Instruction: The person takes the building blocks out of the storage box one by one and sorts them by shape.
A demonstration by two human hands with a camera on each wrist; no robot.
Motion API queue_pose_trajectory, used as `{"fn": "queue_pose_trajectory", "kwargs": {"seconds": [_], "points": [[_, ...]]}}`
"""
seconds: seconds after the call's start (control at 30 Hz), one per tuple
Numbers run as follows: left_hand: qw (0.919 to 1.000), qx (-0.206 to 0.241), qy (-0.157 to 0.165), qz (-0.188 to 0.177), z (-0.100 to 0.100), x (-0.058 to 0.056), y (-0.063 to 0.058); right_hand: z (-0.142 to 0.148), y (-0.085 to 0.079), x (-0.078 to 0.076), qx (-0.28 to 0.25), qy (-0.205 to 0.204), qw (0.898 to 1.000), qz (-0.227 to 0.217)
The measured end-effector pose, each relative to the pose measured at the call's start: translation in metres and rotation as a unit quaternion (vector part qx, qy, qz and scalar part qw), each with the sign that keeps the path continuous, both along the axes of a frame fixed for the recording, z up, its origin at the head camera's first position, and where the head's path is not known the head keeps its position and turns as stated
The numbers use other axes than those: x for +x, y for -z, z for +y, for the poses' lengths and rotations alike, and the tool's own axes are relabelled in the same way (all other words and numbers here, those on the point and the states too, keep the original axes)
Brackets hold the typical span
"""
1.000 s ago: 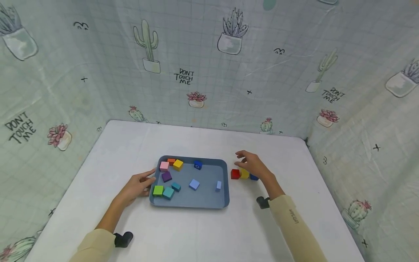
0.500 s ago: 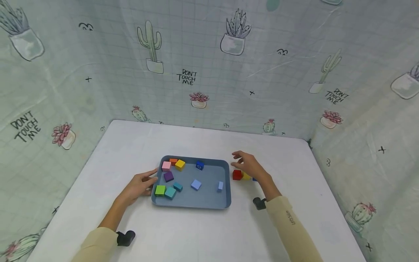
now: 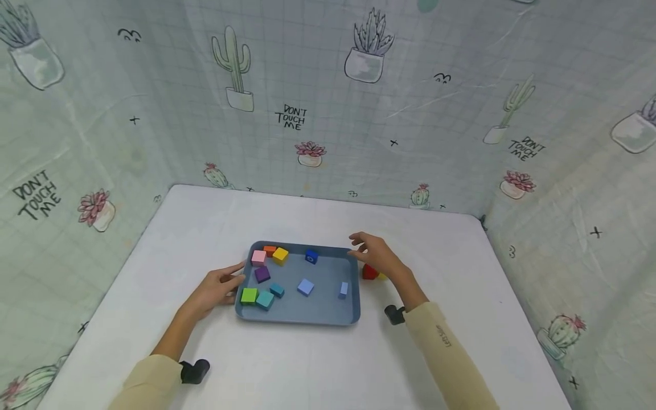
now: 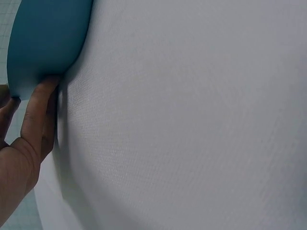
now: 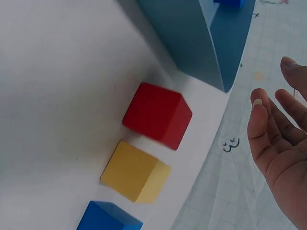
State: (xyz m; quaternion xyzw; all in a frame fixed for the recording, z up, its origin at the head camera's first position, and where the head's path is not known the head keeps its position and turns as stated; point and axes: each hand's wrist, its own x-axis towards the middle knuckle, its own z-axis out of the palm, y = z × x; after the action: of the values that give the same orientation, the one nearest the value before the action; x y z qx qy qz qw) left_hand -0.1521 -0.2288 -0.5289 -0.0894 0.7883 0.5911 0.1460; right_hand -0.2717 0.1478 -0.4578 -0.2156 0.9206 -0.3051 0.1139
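In the head view a blue-grey tray [image 3: 297,316] lies on the white table, holding several small coloured blocks. My left hand [image 3: 211,293] rests at its left side; in the left wrist view straight fingers [image 4: 36,112] touch the tray's outer wall [image 4: 50,38]. Over the tray's upper right corner hovers my right hand [image 3: 378,254], fingers loosely bent and nothing held. Below it stand a red block [image 5: 156,115], a yellow block [image 5: 134,171] and a blue block [image 5: 108,218] in a row outside the tray. From the head, the hand and wrist hide the blue one.
Inside the tray, pink [image 3: 258,258], orange [image 3: 269,250], yellow [image 3: 280,255], purple [image 3: 262,274], green [image 3: 249,296] and teal [image 3: 265,300] blocks gather at left. Dark blue [image 3: 311,257] and light blue [image 3: 306,287] blocks sit farther right. A printed cloth [image 3: 328,102] hangs behind the table.
My right hand has moved left, from above the loose blocks to the tray's right rim. My left hand stays at the tray's left side. The blocks keep their places.
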Motion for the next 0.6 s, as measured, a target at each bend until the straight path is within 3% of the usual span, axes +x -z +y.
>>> {"fn": "queue_pose_trajectory", "kwargs": {"seconds": [0.17, 0.6], "points": [[1.0, -0.003, -0.003, -0.005, 0.001, 0.0, -0.001, -0.008, 0.0, 0.002, 0.005, -0.022, 1.0, 0.01], [1.0, -0.004, -0.003, -0.004, 0.002, -0.002, -0.001, -0.024, -0.005, 0.005, 0.012, -0.026, 0.999, 0.018]]}}
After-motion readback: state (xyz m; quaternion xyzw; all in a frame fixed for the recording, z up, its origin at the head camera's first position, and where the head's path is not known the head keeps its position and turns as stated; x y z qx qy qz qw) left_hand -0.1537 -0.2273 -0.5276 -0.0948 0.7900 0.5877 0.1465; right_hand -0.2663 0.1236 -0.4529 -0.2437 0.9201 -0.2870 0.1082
